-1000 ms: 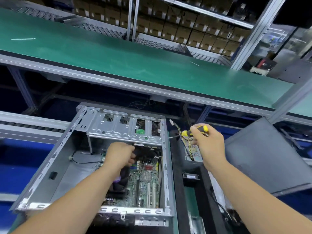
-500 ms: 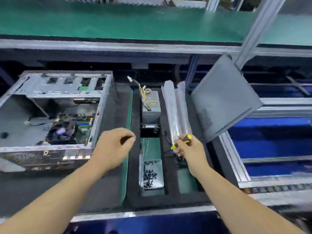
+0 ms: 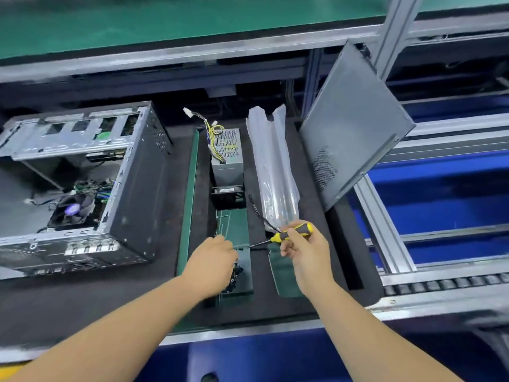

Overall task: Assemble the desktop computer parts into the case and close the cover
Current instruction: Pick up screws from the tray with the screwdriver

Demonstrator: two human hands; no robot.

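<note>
The open computer case (image 3: 137, 188) lies at the left with its motherboard and CPU fan (image 3: 72, 209) showing inside. To its right, a black foam tray (image 3: 311, 244) holds the power supply (image 3: 227, 158) with yellow wires, a small black fan (image 3: 228, 197), a silvery anti-static bag (image 3: 272, 166) and a compartment of dark screws (image 3: 236, 277). My left hand (image 3: 210, 264) reaches down into the screw compartment; its fingertips are hidden. My right hand (image 3: 304, 248) grips a yellow and black screwdriver (image 3: 292, 233), tip pointing left. The grey side cover (image 3: 352, 125) leans against a post at the right.
A green-topped shelf (image 3: 165, 20) runs across above the bench. An aluminium post (image 3: 396, 26) stands behind the cover. Blue surfaces and a roller rail (image 3: 446, 283) lie to the right. The bench's metal front edge (image 3: 248, 330) runs below the tray.
My view swung from the case to the foam tray. My left hand left the case and dropped onto the screw compartment. My right hand with the screwdriver came down near the bag's lower end.
</note>
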